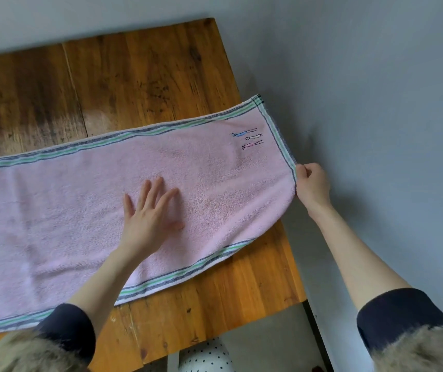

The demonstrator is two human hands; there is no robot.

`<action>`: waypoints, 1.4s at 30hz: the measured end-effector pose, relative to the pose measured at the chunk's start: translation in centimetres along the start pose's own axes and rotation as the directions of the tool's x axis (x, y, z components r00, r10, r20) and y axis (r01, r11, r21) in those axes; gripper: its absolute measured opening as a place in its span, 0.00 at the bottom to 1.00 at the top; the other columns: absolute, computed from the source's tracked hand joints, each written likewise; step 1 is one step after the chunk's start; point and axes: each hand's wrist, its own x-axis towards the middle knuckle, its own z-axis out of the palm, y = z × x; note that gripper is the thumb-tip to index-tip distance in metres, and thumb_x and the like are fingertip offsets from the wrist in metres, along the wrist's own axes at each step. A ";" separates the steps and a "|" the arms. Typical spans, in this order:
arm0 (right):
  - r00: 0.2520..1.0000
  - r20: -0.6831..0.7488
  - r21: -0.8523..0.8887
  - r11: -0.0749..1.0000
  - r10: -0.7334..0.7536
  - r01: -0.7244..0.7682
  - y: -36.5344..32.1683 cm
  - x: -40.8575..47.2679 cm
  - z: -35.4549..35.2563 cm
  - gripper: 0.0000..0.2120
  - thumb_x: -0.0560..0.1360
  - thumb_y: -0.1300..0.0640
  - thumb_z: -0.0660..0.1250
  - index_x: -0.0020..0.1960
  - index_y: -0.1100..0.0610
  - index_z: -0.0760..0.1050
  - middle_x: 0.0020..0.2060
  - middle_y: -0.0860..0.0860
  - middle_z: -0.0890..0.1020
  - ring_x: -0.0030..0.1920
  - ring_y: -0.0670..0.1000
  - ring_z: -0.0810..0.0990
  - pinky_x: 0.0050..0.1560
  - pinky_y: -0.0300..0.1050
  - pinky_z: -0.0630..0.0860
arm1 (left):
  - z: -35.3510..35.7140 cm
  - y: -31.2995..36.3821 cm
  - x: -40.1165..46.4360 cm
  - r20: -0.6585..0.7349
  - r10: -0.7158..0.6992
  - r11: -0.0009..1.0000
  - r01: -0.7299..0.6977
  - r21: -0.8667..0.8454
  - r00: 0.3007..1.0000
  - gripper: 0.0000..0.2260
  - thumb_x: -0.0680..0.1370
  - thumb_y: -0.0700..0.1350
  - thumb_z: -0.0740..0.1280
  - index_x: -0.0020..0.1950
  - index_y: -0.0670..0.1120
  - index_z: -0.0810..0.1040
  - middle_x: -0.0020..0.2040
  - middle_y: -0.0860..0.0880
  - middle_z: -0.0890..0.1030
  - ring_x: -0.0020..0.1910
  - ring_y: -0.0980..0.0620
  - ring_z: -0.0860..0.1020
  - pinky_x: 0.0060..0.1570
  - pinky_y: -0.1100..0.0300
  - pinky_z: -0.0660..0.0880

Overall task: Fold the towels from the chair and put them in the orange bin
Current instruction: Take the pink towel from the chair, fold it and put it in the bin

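One pink towel (80, 210) lies spread flat along one wooden table (145, 76), its right end hanging past the table's right edge. The towel carries striped green and dark borders and three small embroidered figures (248, 139) near its right end. Two hands are at work. The left hand (147, 213) rests palm down on the towel's middle, fingers (158, 186) straight and spread apart. The right hand (313, 185) pinches the towel's right edge, fingers curled onto the cloth.

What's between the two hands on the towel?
Head view: only bare pink towel between the flat left hand and the right hand pinching its short edge.
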 end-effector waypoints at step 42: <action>0.993 0.061 -0.164 0.980 -0.106 0.114 -6.4 3.0 3.8 0.15 0.77 0.50 0.61 0.54 0.60 0.74 0.51 0.54 0.79 0.52 0.54 0.76 0.51 0.46 0.72 | -1.6 10.4 1.1 0.177 -0.204 0.627 0.268 -0.731 0.963 0.28 0.74 0.56 0.68 0.70 0.48 0.64 0.52 0.54 0.73 0.46 0.56 0.75 0.36 0.70 0.68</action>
